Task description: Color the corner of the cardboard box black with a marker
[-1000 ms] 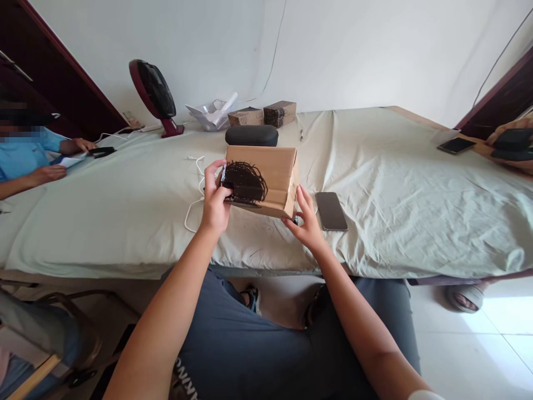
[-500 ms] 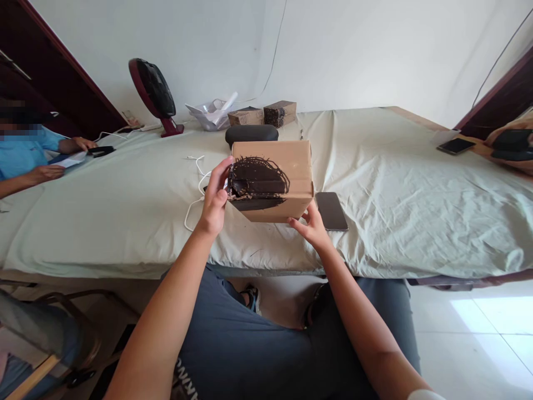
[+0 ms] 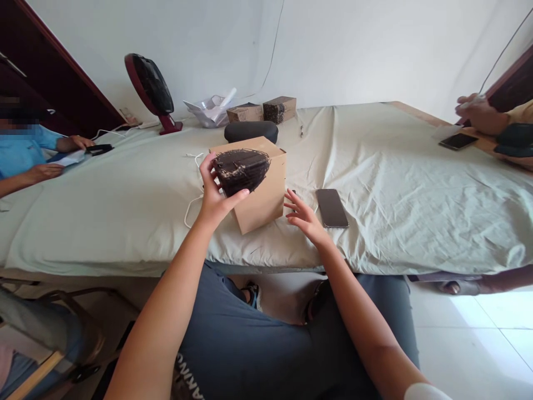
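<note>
A brown cardboard box (image 3: pixel 270 186) with a dark scribbled patch over one corner is held tilted above the cloth-covered table (image 3: pixel 400 222). My left hand (image 3: pixel 216 191) grips it at the blackened corner, thumb on the near side and fingers round the far left edge. Just right of the box, my right hand (image 3: pixel 303 214) is open with its fingers spread, seemingly apart from the cardboard. A dark phone (image 3: pixel 332 208) lies to the right of that hand. White cable (image 3: pixel 189 214) shows on the cloth left of the box.
Behind the box lies a black oblong case (image 3: pixel 251 132). Two smaller cardboard boxes (image 3: pixel 280 109), a clear plastic bag (image 3: pixel 210 111) and a fan (image 3: pixel 150 89) stand by the wall. A person in a blue sleeve (image 3: pixel 35 150) sits left; another person's hand (image 3: pixel 478 114) is at right, near a phone (image 3: pixel 458 141).
The box has turned and tilted, its blackened corner now facing up toward me. My right hand has let go of its right side. At far right another person's hand has come into view.
</note>
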Demonstrator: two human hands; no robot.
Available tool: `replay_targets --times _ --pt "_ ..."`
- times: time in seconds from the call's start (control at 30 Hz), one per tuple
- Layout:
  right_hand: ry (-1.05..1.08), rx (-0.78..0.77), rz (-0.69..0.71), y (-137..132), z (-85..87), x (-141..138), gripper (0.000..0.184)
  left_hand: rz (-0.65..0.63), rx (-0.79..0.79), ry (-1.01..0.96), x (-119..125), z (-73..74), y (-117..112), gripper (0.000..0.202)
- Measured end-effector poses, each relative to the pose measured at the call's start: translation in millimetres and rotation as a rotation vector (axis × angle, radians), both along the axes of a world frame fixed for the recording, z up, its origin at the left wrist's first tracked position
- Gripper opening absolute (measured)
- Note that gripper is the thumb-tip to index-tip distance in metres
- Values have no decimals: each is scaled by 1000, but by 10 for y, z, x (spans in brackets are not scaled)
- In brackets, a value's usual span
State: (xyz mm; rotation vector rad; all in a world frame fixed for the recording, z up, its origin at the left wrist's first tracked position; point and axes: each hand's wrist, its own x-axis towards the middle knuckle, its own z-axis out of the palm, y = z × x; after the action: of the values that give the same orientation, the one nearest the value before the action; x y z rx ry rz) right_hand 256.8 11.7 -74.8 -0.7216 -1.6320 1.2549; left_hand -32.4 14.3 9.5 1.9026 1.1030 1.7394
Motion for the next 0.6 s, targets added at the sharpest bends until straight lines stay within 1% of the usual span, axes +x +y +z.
replay_targets --times 0.07,0.13,0.27,0.4,0.6 --pt "-39 -20 -68 20 17 35 79 45 -25 27 9 -76 36 116" --pt "-65 -34 -129 39 44 74 69 60 -38 41 12 -128 65 116" --pt "-88 -30 -212 80 75 135 50 48 -53 56 1 -146 90 114" --pt "-125 -35 -220 93 68 145 43 37 -58 53 -11 -142 101 115" --pt "-198 -11 -194 52 77 80 35 40 -132 56 -10 -132 65 113"
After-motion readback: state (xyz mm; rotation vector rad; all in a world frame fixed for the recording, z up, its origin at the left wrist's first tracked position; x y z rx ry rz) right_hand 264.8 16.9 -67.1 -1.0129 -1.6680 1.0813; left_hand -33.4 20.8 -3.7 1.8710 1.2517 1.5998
